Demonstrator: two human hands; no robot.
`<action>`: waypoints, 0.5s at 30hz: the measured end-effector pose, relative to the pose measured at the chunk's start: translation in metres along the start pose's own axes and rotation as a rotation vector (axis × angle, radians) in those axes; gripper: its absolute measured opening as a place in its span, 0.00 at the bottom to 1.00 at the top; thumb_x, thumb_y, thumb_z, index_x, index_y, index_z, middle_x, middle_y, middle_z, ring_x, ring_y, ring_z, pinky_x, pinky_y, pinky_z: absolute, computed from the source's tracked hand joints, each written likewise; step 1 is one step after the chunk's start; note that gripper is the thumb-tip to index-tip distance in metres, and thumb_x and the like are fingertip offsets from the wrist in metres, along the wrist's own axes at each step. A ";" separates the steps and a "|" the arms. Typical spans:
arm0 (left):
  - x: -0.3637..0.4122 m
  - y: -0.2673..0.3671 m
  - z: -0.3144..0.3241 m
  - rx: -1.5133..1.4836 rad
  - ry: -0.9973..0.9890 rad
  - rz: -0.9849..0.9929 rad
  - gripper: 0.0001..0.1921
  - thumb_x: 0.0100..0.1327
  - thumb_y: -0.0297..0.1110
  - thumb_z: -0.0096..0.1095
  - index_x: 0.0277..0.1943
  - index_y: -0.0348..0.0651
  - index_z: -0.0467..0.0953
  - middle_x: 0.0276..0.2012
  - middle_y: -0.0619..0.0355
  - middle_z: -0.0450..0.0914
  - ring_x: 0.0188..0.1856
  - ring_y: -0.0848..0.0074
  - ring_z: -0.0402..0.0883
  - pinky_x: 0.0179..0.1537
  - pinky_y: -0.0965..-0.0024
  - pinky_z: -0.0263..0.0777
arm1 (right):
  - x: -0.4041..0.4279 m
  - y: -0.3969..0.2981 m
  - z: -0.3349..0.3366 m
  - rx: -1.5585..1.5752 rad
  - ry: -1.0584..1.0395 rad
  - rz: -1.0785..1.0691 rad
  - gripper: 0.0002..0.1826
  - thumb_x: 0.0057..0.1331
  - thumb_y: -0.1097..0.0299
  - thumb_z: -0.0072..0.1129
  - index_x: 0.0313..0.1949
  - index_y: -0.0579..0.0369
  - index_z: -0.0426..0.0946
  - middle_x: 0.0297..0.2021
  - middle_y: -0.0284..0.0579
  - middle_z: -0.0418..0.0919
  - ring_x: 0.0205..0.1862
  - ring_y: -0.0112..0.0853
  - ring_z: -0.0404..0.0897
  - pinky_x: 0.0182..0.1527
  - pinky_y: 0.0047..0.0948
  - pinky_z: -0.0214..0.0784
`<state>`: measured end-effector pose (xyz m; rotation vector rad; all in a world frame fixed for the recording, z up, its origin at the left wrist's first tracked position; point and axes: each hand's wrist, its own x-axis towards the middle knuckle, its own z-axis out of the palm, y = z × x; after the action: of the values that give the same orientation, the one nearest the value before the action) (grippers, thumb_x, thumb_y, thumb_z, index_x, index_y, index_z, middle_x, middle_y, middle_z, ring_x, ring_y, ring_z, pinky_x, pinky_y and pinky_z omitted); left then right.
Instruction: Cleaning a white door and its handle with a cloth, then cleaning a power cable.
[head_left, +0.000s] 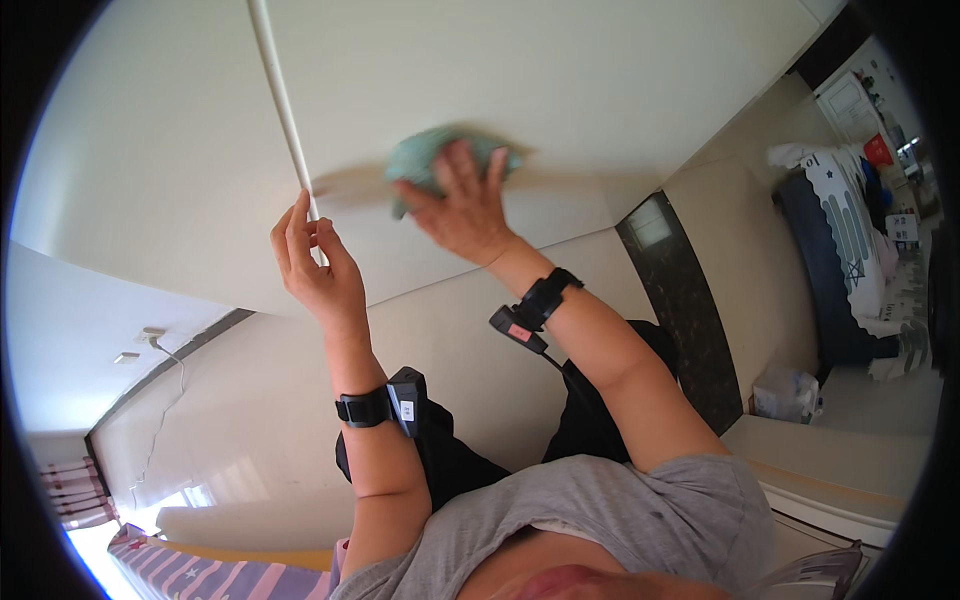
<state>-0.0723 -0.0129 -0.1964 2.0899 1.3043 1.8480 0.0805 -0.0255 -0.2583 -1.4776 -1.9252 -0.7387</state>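
Note:
Pressed against a smooth white panel (570, 82), which looks like a cabinet or wardrobe door, is a green cloth (420, 154). My right hand (469, 202) lies over the cloth with spread fingers; hand and cloth are slightly blurred. To the left, my left hand (319, 251) is raised beside a raised white strip (277, 90) that runs along the panel. Its fingers are loosely bent and apart, with nothing visible in them. One fingertip is at the strip; whether it touches is unclear. A black strap with a small device sits on each forearm.
Pale glossy floor (450, 322) is below, crossed by a dark marble-look threshold (682, 300). At right stand a couch with a patterned cover (847, 225) and a clear plastic bag (784, 394). A plugged-in cable (180, 375) trails at left, near striped bedding (225, 574).

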 end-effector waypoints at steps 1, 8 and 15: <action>-0.001 0.002 0.002 -0.007 -0.003 -0.010 0.16 0.55 0.18 0.49 0.47 0.40 0.72 0.39 0.57 0.73 0.29 0.79 0.72 0.29 0.78 0.67 | -0.001 0.000 0.004 -0.006 0.002 0.005 0.25 0.54 0.58 0.53 0.53 0.21 0.62 0.58 0.37 0.53 0.62 0.36 0.49 0.52 0.65 0.39; -0.004 0.005 0.009 -0.019 -0.016 -0.013 0.16 0.55 0.18 0.49 0.47 0.40 0.72 0.39 0.56 0.72 0.28 0.78 0.71 0.30 0.77 0.67 | -0.008 0.039 0.005 -0.045 0.219 0.066 0.25 0.55 0.65 0.51 0.51 0.20 0.63 0.57 0.31 0.58 0.63 0.31 0.47 0.57 0.59 0.34; -0.005 0.009 0.016 -0.006 0.003 0.013 0.15 0.56 0.18 0.48 0.46 0.38 0.72 0.38 0.56 0.74 0.29 0.79 0.73 0.29 0.79 0.67 | -0.021 0.146 -0.047 0.043 0.548 0.560 0.36 0.55 0.68 0.43 0.62 0.55 0.42 0.62 0.62 0.37 0.64 0.53 0.35 0.62 0.50 0.29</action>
<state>-0.0535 -0.0145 -0.2003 2.0976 1.2873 1.8588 0.2321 -0.0402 -0.2322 -1.4897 -1.0487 -0.7293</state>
